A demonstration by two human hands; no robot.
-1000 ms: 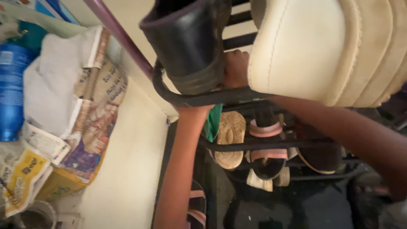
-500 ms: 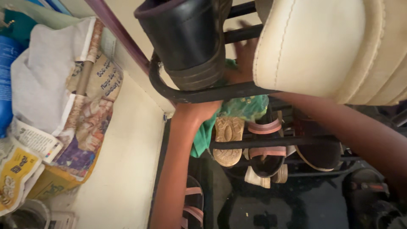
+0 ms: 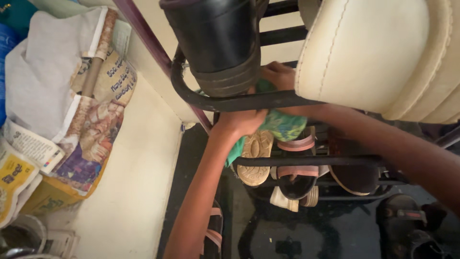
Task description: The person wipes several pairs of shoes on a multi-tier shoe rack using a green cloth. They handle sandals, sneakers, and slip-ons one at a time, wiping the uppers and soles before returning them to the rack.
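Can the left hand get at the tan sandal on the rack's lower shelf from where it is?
Probably yes. The left hand sits just above the tan sandal, bunching a green cloth. Only the cloth and a black rack bar are near; the sandal's upper part looks uncovered.

A black shoe (image 3: pixel 215 43) and a cream shoe (image 3: pixel 378 52) sit on the near top bars of a black metal rack (image 3: pixel 306 160). Sandals (image 3: pixel 293 168) fill lower shelves. Left, folded newspapers (image 3: pixel 96 124) lie heaped beside the cream wall (image 3: pixel 129 201).
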